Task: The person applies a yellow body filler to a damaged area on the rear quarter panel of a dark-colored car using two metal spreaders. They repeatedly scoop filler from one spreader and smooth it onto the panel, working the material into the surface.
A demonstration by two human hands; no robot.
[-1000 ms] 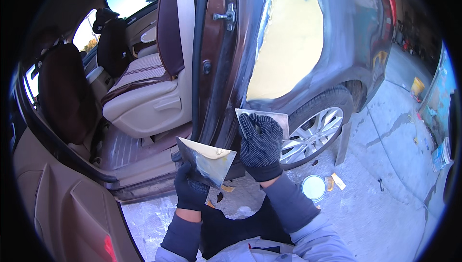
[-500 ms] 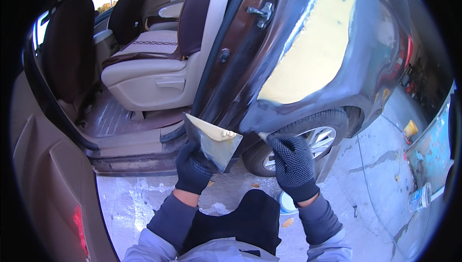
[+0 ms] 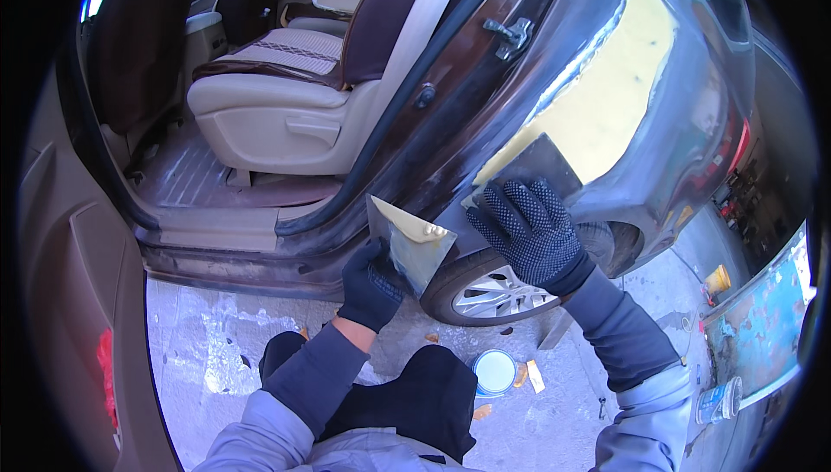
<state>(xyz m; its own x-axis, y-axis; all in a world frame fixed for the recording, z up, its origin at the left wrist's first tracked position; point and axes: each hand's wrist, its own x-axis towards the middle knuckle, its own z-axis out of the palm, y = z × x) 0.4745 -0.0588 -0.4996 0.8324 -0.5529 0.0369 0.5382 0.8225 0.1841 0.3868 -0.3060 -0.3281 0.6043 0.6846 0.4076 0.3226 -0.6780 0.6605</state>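
Note:
My left hand (image 3: 372, 286), in a dark dotted glove, grips a flat putty board (image 3: 420, 260) by its lower left side. Cream body filler (image 3: 405, 223) lies along the board's upper edge. Over the rear wheel arch, my right hand (image 3: 532, 234) holds a dark, flat filler spreader (image 3: 544, 163), its gloved fingers spread across the back. The spreader lies against the lower part of a broad cream filler patch (image 3: 628, 74) on the car's rear side panel (image 3: 692, 126) and hides some of it. My right thumb is mostly hidden.
Left of me stands the open car door (image 3: 86, 255), with the seat (image 3: 268, 95) inside the doorway. Below my right hand is the rear wheel (image 3: 506, 294). A white-lidded can (image 3: 496, 372) sits on the floor; a blue-white bucket (image 3: 720, 400) and yellow cup (image 3: 717, 280) are farther right.
My right hand has risen from beside the wheel and opened out over the spreader, now against the filler patch. My left hand with the board has shifted slightly right and up.

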